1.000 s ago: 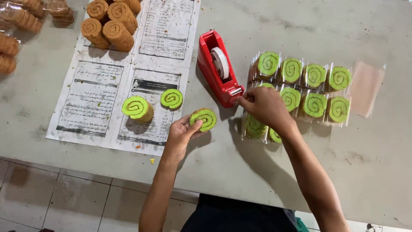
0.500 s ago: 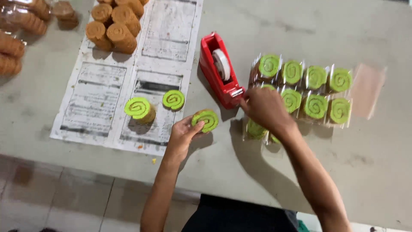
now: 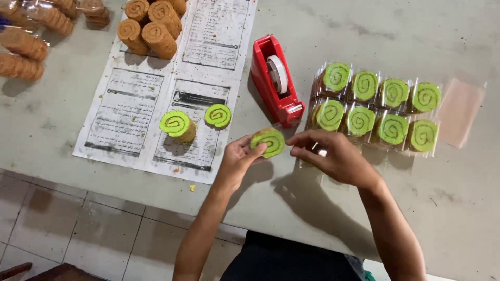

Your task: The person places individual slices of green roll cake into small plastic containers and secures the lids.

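While the left hand [image 3: 237, 158] gripped a green roll [image 3: 268, 142], the right hand [image 3: 333, 156], fingers curled and apparently empty, stood beside it, so wrapping seemed underway, needing tape [image 3: 276, 78] next.

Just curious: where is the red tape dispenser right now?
The red tape dispenser stands mid-table, between the newspaper and the wrapped green rolls, just beyond both hands.

A grey, scuffed surface [image 3: 364, 31] fills most of the frame. A sheet of newspaper [image 3: 130, 109] lies at the upper left. A red tape dispenser [image 3: 276, 83] stands at centre. Wrapped green swirl rolls [image 3: 375, 106] lie in two rows at the right, beside a pale clear wrapper [image 3: 461, 112]. Bagged brown rolls [image 3: 26, 47] lie at the far upper left.
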